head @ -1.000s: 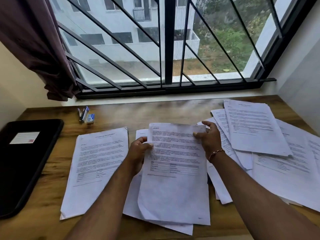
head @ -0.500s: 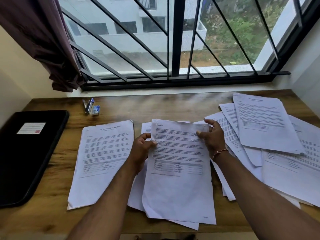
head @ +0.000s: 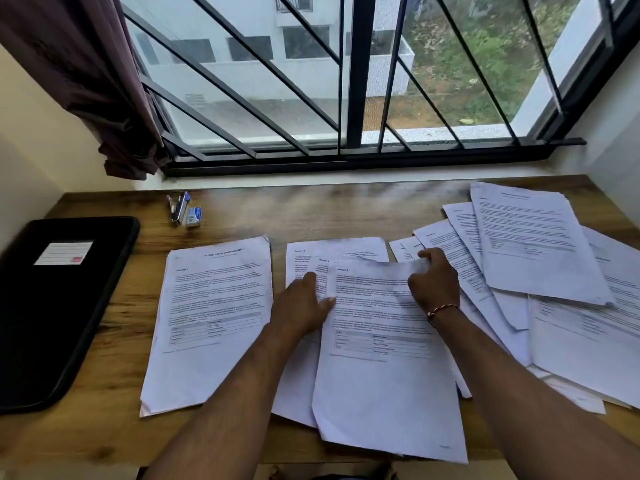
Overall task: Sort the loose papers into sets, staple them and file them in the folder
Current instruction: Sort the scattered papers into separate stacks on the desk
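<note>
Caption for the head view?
Right hand pinches a sheet over the middle pile, left hand touches its edge; stapler and folder lie aside.

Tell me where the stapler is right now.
In the head view the stapler lies at the desk's back left, near the window sill, beside a small blue box.

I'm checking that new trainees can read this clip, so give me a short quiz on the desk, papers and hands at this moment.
1. True or false: the stapler lies on top of the folder.
2. What does the right hand grip? A the stapler; B a corner of the top sheet; C the folder.
3. Fill in: the spread of loose papers lies on the ___ side of the desk.

Key: 1 false, it lies on the desk, apart from the folder; 2 B; 3 right.
</note>
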